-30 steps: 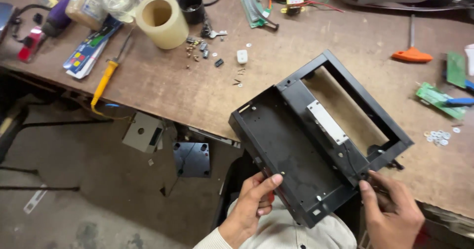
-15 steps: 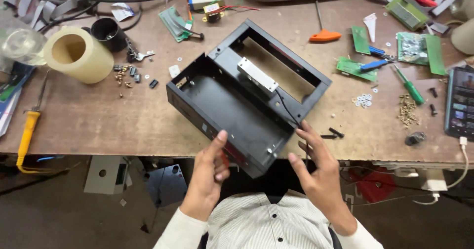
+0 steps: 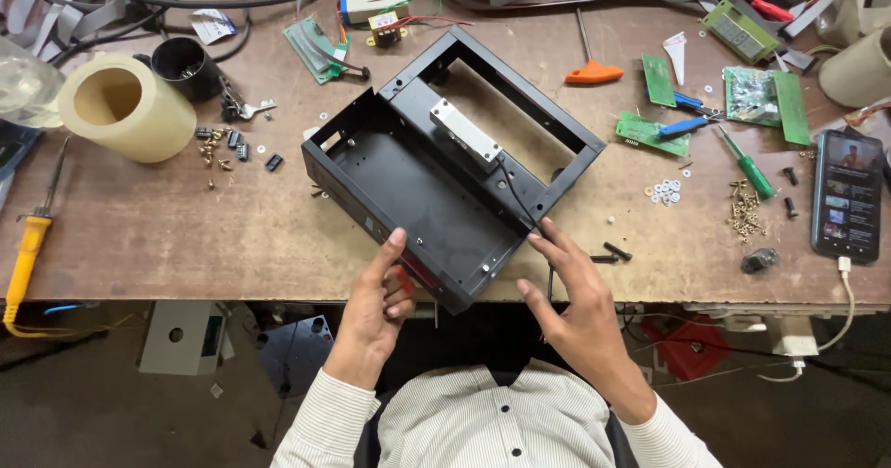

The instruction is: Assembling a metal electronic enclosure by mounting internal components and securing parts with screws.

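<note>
head view, steeply down, near workbench (image 3: 186, 236)

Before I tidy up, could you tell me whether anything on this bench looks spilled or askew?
Yes: small brass screws lie scattered loose near the green screwdriver, and the black metal case sits skewed, its corner overhanging the bench edge.
</note>
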